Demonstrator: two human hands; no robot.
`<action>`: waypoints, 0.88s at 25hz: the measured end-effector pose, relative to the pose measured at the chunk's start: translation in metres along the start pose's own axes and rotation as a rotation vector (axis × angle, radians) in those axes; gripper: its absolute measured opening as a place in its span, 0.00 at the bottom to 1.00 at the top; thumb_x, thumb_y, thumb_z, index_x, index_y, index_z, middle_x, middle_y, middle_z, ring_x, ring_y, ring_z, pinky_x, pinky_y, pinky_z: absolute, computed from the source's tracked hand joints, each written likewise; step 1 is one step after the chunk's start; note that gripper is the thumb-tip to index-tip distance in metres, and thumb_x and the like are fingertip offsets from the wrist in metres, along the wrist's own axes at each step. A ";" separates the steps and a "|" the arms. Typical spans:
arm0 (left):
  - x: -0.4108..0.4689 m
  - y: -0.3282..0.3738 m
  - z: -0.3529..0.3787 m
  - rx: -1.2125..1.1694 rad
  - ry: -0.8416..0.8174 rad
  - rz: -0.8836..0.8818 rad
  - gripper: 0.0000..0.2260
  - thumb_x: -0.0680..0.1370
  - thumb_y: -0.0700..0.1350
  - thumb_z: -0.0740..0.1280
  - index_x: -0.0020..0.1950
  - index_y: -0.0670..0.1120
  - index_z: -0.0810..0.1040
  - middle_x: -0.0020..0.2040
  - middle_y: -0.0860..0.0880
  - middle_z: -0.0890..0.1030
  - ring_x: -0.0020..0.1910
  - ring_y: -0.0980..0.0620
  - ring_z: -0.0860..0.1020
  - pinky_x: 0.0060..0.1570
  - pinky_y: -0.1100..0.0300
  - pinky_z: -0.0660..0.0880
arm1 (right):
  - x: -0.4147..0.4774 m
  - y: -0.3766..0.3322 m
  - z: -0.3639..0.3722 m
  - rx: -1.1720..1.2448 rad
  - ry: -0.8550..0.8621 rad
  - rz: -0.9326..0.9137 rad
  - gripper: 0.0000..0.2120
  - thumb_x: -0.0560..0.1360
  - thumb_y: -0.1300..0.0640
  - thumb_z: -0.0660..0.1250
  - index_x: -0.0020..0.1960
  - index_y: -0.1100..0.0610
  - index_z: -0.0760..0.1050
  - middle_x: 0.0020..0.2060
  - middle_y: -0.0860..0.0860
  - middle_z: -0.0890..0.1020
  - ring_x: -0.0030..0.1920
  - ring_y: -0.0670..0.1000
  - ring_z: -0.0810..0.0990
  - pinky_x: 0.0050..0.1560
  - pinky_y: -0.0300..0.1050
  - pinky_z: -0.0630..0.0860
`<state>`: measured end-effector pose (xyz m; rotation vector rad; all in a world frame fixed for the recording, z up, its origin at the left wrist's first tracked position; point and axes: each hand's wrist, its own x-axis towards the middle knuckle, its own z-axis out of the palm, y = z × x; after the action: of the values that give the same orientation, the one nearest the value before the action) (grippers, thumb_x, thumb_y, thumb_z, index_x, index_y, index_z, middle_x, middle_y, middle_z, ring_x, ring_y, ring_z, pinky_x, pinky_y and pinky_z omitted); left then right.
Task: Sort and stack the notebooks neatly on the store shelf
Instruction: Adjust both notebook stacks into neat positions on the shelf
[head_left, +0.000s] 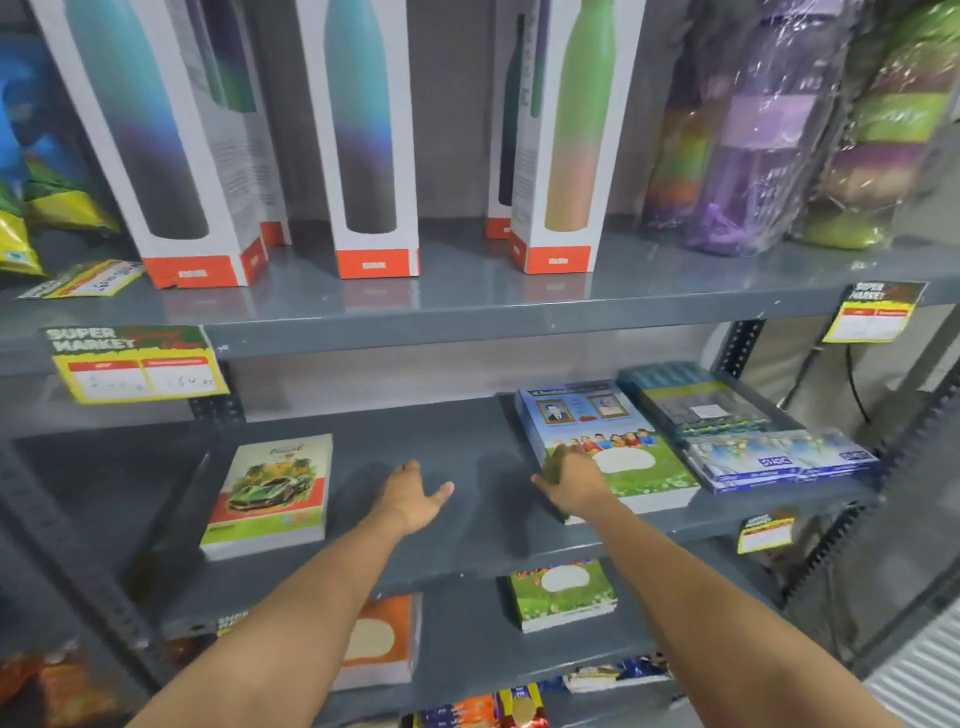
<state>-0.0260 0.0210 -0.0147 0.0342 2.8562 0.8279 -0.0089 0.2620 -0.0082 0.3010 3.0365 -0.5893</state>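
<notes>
On the middle grey shelf (457, 530) lies a stack of notebooks with a green car cover (275, 493) at the left. A taller stack with a blue and green children cover (623, 447) lies right of centre. My right hand (569, 480) rests on that stack's near left corner, fingers spread over the cover. My left hand (413, 493) hovers open above the bare shelf between the two stacks, holding nothing. Further right lie a dark wrapped pack (696, 400) and a blue wrapped notebook pack (779, 460).
The shelf above holds several boxed bottles (374, 156) and wrapped bottles (769, 130). The shelf below carries an orange notebook stack (384, 639) and a green notebook stack (563, 592). Yellow price tags (137, 371) hang on the shelf edges. A metal upright (737, 348) stands at the right.
</notes>
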 end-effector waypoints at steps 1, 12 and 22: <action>0.010 0.014 0.005 -0.012 -0.008 0.027 0.34 0.77 0.59 0.62 0.74 0.38 0.61 0.74 0.40 0.65 0.73 0.43 0.64 0.71 0.53 0.63 | 0.008 0.008 -0.007 0.014 0.025 0.023 0.23 0.75 0.45 0.66 0.61 0.61 0.71 0.59 0.59 0.74 0.58 0.59 0.76 0.56 0.48 0.74; 0.080 0.136 0.078 -0.172 -0.132 0.026 0.32 0.76 0.60 0.63 0.72 0.40 0.64 0.72 0.42 0.68 0.70 0.42 0.69 0.65 0.54 0.68 | 0.081 0.131 -0.059 -0.029 0.064 0.185 0.25 0.78 0.47 0.59 0.67 0.65 0.66 0.64 0.64 0.72 0.62 0.62 0.73 0.59 0.52 0.73; 0.087 0.172 0.145 -0.702 -0.030 -0.314 0.22 0.80 0.51 0.59 0.71 0.40 0.66 0.70 0.40 0.71 0.66 0.41 0.72 0.62 0.53 0.69 | 0.114 0.202 -0.046 0.595 -0.144 0.239 0.21 0.79 0.48 0.61 0.66 0.60 0.74 0.62 0.59 0.77 0.61 0.59 0.75 0.62 0.49 0.71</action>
<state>-0.0921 0.2496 -0.0572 -0.4645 2.2922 1.6539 -0.0813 0.4839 -0.0474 0.5921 2.5636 -1.4057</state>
